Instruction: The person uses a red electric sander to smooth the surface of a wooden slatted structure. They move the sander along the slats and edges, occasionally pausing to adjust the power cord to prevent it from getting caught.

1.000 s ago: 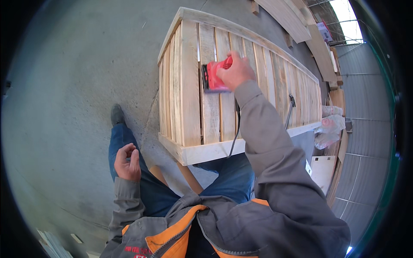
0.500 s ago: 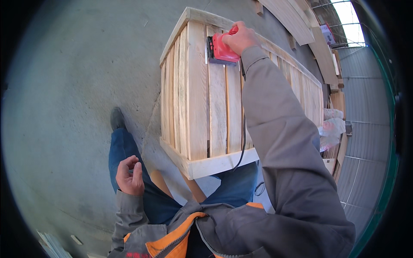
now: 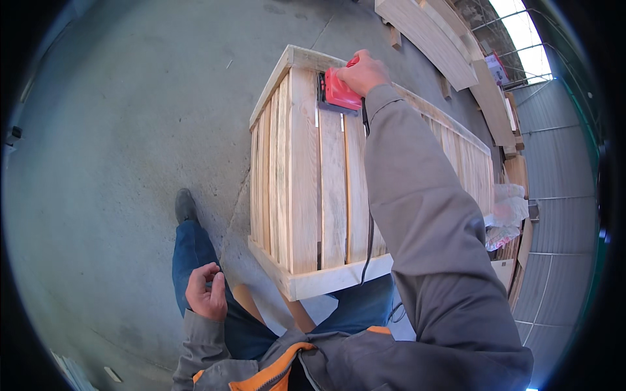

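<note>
My right hand [image 3: 365, 73] grips a red electric sander [image 3: 342, 91] with a dark base. The sander lies against the slats near the far rim of a slatted wooden crate [image 3: 304, 163]. From it a dark cord [image 3: 370, 242] hangs down across the slats, partly behind my right sleeve. My left hand [image 3: 207, 292] hovers above my left thigh, apart from the crate. Its fingers are loosely curled, and nothing shows in them.
Grey concrete floor [image 3: 130, 163] spreads to the left. Long wooden boards [image 3: 427, 42] lie at the far right, with more planks along a corrugated metal wall [image 3: 554, 169]. A plastic-wrapped bundle [image 3: 508, 212] rests beyond the crate. Wooden supports [image 3: 297, 314] show under the crate.
The whole view has shifted, so the crate sits lower in it. The sander is still at the crate's far end in my right hand. My left hand stays loosely curled.
</note>
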`<state>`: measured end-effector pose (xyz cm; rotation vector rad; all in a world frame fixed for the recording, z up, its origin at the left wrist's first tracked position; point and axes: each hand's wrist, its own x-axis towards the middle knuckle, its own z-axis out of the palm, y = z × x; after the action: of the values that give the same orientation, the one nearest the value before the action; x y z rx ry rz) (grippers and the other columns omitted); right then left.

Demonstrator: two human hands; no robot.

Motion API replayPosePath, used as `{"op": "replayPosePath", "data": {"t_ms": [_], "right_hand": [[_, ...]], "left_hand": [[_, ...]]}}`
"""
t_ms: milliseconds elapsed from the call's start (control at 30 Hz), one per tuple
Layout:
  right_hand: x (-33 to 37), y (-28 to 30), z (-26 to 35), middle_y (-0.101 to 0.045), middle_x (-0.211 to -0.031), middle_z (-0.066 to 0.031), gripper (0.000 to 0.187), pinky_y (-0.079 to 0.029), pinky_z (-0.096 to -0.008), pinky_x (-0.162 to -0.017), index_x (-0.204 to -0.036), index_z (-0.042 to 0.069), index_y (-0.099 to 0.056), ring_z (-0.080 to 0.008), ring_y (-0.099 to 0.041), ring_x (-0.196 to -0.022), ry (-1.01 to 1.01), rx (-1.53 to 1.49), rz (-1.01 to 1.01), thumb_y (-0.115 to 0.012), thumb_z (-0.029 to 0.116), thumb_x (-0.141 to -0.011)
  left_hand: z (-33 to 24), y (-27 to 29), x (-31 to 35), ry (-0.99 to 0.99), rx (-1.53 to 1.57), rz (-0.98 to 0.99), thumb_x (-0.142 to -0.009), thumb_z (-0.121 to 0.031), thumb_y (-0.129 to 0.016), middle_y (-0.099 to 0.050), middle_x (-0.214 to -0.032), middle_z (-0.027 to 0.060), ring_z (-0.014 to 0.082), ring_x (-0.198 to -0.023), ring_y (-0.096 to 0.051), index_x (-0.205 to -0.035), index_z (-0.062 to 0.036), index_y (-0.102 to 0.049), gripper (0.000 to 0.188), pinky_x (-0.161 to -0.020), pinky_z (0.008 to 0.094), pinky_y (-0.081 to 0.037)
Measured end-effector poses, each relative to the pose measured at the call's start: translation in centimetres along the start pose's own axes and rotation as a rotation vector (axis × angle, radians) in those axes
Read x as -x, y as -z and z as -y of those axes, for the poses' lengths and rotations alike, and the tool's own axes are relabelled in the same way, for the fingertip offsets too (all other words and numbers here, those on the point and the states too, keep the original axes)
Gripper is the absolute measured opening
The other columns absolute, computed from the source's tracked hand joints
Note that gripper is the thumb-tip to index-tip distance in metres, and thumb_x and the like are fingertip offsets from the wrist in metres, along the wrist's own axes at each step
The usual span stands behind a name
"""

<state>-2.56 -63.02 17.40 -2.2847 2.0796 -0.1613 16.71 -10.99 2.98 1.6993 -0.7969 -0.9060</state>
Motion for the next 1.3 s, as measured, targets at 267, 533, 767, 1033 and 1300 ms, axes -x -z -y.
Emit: {"op": "replayPosePath", "data": {"t_ms": [267,533,767,1033,1300], "right_hand": [[3.2,0.6,-0.9,-0.070,-0.127,-0.0245,0.057,-0.053,-0.0438,-0.103,-0.124,0.007,-0.062,-0.0401,-0.066,-0.122,-0.043,0.004,0.069,-0.076,0.040,-0.079],[3.0,0.7,-2.5,-0.059,-0.142,-0.0258,0.080,-0.049,-0.0439,-0.111,-0.143,0.004,-0.052,-0.0383,-0.060,-0.133,-0.089,-0.001,0.095,-0.078,0.053,-0.085],[-0.4,0.5,-1.3,-0.056,-0.148,-0.0260,0.085,-0.049,-0.0435,-0.112,-0.143,-0.001,-0.050,-0.0396,-0.057,-0.137,-0.113,-0.004,0.116,-0.079,0.054,-0.085],[-0.8,0.8,-2.4,-0.066,-0.134,-0.0259,0.078,-0.051,-0.0421,-0.109,-0.134,-0.001,-0.056,-0.0387,-0.063,-0.129,-0.069,0.020,0.099,-0.079,0.054,-0.084],[-1.5,0.7,-2.8,-0.067,-0.132,-0.0261,0.074,-0.051,-0.0423,-0.106,-0.131,-0.001,-0.058,-0.0384,-0.064,-0.127,-0.015,0.040,0.110,-0.078,0.052,-0.083]], "left_hand": [[-0.5,-0.3,-0.3,-0.026,0.024,-0.004,-0.098,-0.003,-0.067,-0.069,-0.102,0.0099,0.0146,-0.086,-0.065,-0.117,0.0038,-0.067,0.020,-0.077,0.0281,-0.055],[0.6,0.5,0.2,-0.012,0.018,-0.008,-0.098,-0.005,-0.067,-0.070,-0.106,0.0102,0.0144,-0.087,-0.066,-0.118,0.0022,-0.068,0.021,-0.067,0.0253,-0.054],[0.1,0.2,-0.1,0.000,0.008,0.028,-0.098,-0.004,-0.067,-0.069,-0.104,0.0090,0.0130,-0.086,-0.065,-0.117,0.0013,-0.068,0.019,-0.063,0.0237,-0.053],[-0.7,0.3,-0.5,0.044,0.050,0.036,-0.100,-0.004,-0.066,-0.068,-0.105,0.0054,0.0102,-0.088,-0.062,-0.118,0.0006,-0.067,0.019,-0.069,0.0228,-0.051],[-0.3,0.3,-0.4,0.081,0.101,0.032,-0.100,-0.003,-0.065,-0.066,-0.104,0.0048,0.0091,-0.086,-0.061,-0.117,0.0003,-0.066,0.017,-0.067,0.0218,-0.050]]}}
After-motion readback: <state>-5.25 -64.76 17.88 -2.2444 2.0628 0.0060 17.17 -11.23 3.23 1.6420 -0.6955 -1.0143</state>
